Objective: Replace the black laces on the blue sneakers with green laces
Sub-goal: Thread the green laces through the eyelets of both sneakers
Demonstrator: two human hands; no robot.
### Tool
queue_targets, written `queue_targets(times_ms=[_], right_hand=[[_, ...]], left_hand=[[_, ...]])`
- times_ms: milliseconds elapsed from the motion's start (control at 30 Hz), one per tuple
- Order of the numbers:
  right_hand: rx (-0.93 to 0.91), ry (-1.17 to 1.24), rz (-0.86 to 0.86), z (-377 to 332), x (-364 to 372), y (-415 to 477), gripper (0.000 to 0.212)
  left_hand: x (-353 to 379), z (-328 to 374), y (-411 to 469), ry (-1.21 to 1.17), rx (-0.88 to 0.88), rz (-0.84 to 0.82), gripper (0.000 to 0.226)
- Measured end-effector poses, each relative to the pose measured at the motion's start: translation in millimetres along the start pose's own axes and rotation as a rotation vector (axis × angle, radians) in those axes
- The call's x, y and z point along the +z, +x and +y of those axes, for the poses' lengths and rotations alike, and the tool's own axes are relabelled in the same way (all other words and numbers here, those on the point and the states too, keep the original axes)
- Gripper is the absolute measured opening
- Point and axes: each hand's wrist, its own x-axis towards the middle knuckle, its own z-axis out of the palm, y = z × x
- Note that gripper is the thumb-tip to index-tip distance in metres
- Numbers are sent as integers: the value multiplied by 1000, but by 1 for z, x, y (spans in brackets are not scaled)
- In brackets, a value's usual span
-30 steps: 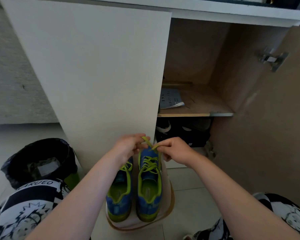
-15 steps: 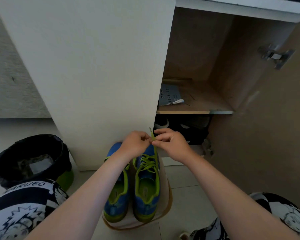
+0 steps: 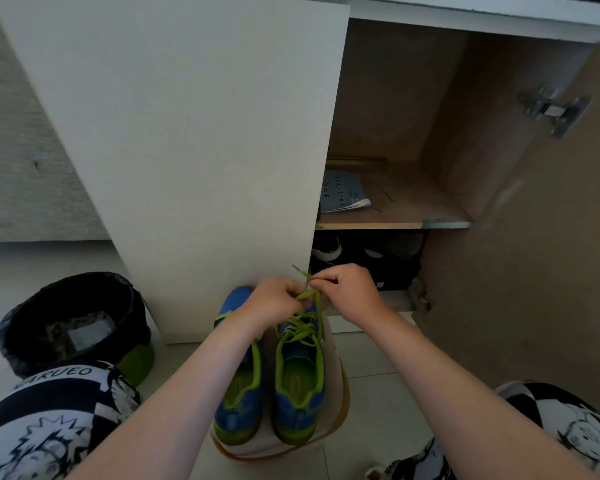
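Blue sneakers with green linings [image 3: 291, 407] sit together on a pale mat [image 3: 335, 410] on the floor [image 3: 374, 393]. One already wears a thin green lace [image 3: 303, 327]; no black lace shows. The left hand [image 3: 274, 303] and right hand [image 3: 349, 294] both pinch its ends, probably tying. The left arm [image 3: 219, 344] hides the other shoe's lacing.

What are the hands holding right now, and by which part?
The green lace, pinched near its free ends by left hand and right hand, above the toe of the sneaker.
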Motion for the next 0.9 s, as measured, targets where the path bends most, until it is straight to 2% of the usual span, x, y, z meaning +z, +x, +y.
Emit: queue_targets(times_ms=[67, 133, 200, 233, 300, 367, 433, 533, 600, 733, 767, 833, 900], right_hand=[[114, -107, -20, 0, 3, 3, 24], [251, -158, -142, -3, 3, 3, 29], [369, -95, -289, -12, -1, -1, 28], [418, -61, -355, -16, -4, -3, 28], [488, 51, -485, -21, -10, -4, 11], [543, 219, -561, -23, -14, -4, 10], [539, 309, -552, -21, -17, -3, 16], [495, 289, -506, -17, -16, -5, 23], [480, 280, -493, -13, -12, -6, 23], [479, 275, -451, -8, -8, -5, 19], [486, 250, -415, -6, -9, -4, 20], [477, 65, -323, 1, -15, -5, 27], [455, -153, -257, 8, -20, -6, 37]], left_hand=[[3, 0, -2, 326, 105, 240, 25], [6, -2, -5, 338, 255, 317, 33], [7, -6, -7, 265, 335, 256, 34], [7, -9, -7, 210, 325, 216, 32], [5, -14, -7, 63, 258, 146, 21], [0, -15, -8, -77, 184, 68, 14], [-4, -12, -16, -130, 131, -61, 12], [-6, -14, -21, -211, 117, -196, 24], [-2, -14, -21, -258, 150, -153, 29], [11, -16, -18, -186, 199, 70, 37], [12, -19, -14, -313, 159, 137, 41], [7, -23, -5, -793, 6, 243, 46], [-2, -25, -1, -1225, -164, 283, 44]])
